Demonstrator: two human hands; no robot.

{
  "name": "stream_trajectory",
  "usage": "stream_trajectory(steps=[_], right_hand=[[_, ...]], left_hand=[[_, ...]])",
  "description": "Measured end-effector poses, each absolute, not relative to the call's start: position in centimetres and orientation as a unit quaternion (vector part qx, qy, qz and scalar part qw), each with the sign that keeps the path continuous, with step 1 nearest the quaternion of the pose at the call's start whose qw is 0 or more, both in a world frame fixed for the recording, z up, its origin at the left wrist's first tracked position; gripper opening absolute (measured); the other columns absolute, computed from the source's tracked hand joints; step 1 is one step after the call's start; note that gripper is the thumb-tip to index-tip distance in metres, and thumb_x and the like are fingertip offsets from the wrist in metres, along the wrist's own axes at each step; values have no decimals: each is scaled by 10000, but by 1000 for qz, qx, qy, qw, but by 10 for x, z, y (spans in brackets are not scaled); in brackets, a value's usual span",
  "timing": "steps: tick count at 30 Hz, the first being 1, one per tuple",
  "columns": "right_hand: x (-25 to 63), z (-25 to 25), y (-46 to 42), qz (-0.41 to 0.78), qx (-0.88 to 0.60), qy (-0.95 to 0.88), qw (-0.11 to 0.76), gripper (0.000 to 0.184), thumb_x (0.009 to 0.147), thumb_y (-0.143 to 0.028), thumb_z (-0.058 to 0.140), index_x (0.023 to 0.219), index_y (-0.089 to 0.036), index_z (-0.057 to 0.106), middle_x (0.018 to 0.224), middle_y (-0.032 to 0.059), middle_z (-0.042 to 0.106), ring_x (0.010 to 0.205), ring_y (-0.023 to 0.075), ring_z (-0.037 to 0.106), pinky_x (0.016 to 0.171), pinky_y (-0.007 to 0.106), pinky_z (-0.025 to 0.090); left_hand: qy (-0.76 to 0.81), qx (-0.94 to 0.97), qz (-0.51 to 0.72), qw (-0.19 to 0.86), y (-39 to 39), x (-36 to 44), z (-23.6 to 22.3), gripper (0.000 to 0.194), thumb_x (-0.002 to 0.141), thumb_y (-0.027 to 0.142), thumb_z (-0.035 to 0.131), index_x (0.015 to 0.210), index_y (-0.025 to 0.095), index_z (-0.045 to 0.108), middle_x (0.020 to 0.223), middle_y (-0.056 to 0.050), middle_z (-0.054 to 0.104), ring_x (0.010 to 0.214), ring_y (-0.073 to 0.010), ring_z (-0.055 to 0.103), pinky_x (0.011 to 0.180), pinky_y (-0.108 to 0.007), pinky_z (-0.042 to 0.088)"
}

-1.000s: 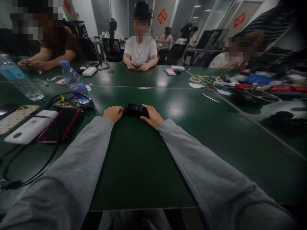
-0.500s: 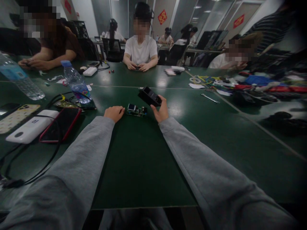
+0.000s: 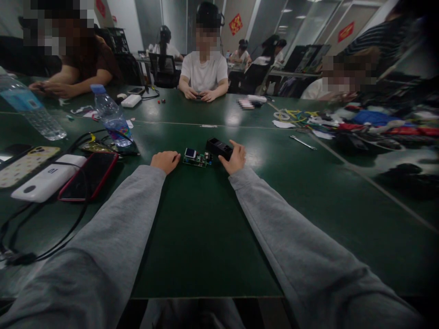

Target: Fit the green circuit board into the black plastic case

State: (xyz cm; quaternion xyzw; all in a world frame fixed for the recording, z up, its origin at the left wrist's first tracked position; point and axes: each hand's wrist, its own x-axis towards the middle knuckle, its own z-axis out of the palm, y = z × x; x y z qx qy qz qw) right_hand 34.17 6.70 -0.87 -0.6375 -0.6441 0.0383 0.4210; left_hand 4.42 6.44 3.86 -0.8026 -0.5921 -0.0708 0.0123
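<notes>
Left of a small green circuit board (image 3: 198, 158), my left hand (image 3: 165, 161) rests on the table with its fingers curled in, and nothing shows in it. The board lies flat, carrying a small white-framed screen (image 3: 190, 153) at its left end. Just behind and to the right of it, a black rectangular plastic case (image 3: 218, 148) with openings in its top sits on the table. My right hand (image 3: 236, 159) is at the case's right end, fingers apart, its thumb beside the near edge.
Phones, a white power bank (image 3: 50, 178) and black cables lie to the left, near two water bottles (image 3: 115, 121). A wrench (image 3: 303, 142) and a heap of cables and cloth (image 3: 373, 121) are on the right. A person (image 3: 204, 73) sits opposite, hands on the table.
The black case has come down from a tilted, held position onto the table beside the board. My right hand's fingers have spread from it. My left hand stays in about the same place.
</notes>
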Motion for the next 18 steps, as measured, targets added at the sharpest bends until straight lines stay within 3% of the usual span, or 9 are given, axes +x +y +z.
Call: stream_trajectory(steps=[6, 18], right_hand=[[339, -10, 65, 32, -628, -653, 421, 738, 750, -315, 703, 1411, -338, 378, 1312, 119, 389, 1258, 398, 427, 965, 694, 442], [341, -8, 68, 34, -617, -666, 419, 612, 766, -249, 676, 1342, -319, 479, 1225, 105, 442, 1224, 362, 474, 1002, 661, 462]], left_hand=[[-595, -801, -68, 18, 66, 44, 37, 427, 1029, 452, 300, 996, 239, 668, 1034, -86, 721, 889, -237, 666, 706, -329, 446], [-595, -800, -71, 17, 64, 45, 39, 410, 1024, 443, 321, 996, 241, 676, 1020, -87, 723, 889, -243, 666, 710, -332, 449]])
